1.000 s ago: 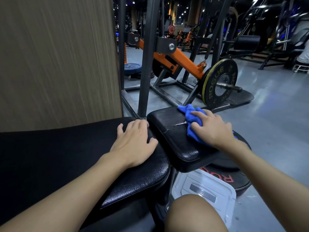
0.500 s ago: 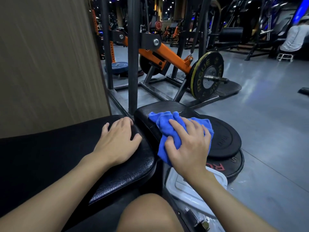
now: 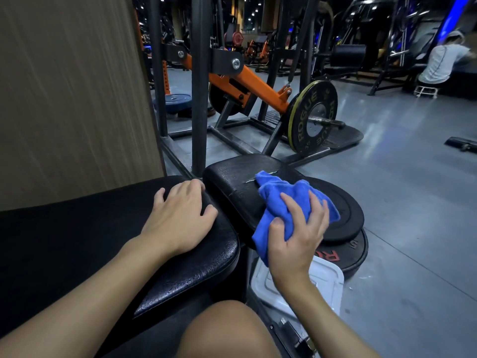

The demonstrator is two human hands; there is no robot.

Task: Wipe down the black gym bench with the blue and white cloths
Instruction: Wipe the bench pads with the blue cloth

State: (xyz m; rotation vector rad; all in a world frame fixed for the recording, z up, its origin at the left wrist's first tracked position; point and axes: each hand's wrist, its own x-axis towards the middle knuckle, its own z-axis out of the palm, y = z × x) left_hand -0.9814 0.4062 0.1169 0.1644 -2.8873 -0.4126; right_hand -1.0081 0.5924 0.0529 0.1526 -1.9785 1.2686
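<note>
Right hand (image 3: pixel 294 244) slid back, perhaps lifting blue cloth (image 3: pixel 278 202).

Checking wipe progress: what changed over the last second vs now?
The right hand dragged the blue cloth from the far end of the small seat pad back to its near right edge, and its grip went from a flat press to bunching the cloth. The left hand stayed flat on the long pad; no white cloth visible.

Left hand (image 3: pixel 180 219) flat, palm down, fingers (image 3: pixel 192 188) spread; right hand (image 3: pixel 294 237) clenched, fingers curled.
</note>
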